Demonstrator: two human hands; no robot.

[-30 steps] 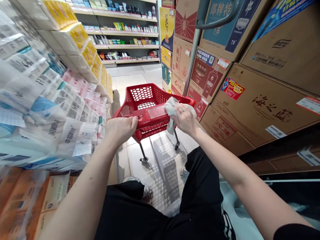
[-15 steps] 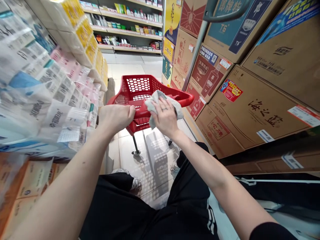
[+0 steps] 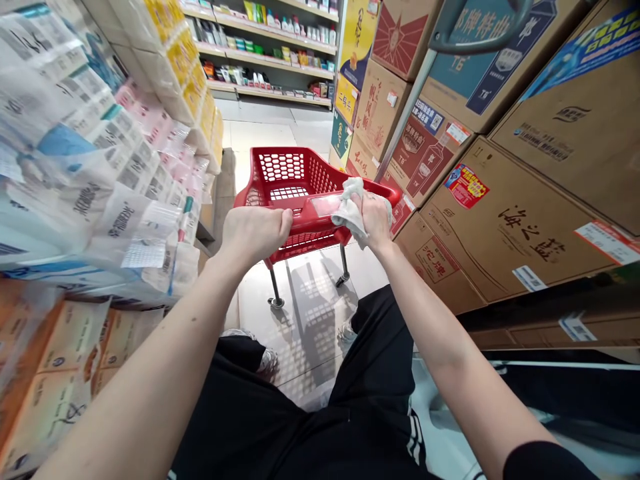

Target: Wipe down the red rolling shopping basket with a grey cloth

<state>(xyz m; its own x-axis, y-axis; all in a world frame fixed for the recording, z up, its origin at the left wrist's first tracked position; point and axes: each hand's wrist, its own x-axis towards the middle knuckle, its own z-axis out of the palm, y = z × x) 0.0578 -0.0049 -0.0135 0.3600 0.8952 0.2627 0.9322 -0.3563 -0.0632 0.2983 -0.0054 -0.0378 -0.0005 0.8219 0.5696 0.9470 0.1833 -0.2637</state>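
In front of me stands a red plastic shopping cart (image 3: 285, 163) with a mesh-patterned basket and dark legs on casters. My left hand (image 3: 257, 233) is closed round the left part of its handle bar (image 3: 311, 215). A pale grey-white cloth (image 3: 350, 212) lies bunched over the right part of the bar. My right hand (image 3: 375, 217) grips this cloth against the handle, its fingers wrapped over and partly hidden. Between the two hands a clear label panel shows on the bar. The visible basket floor holds nothing.
Stacked cartons (image 3: 530, 220) rise along the right, with a grey metal post (image 3: 407, 110) before them. Packs of tissue (image 3: 125, 173) are piled on the left. Shelves of bottles and tubes (image 3: 270, 57) stand at the far end. Pale floor tiles (image 3: 255, 280) lie under the cart.
My right hand has slid the cloth rightward along the handle, uncovering the label panel. Its fingers have gone from lying flat to curled round. My left hand still holds the bar.
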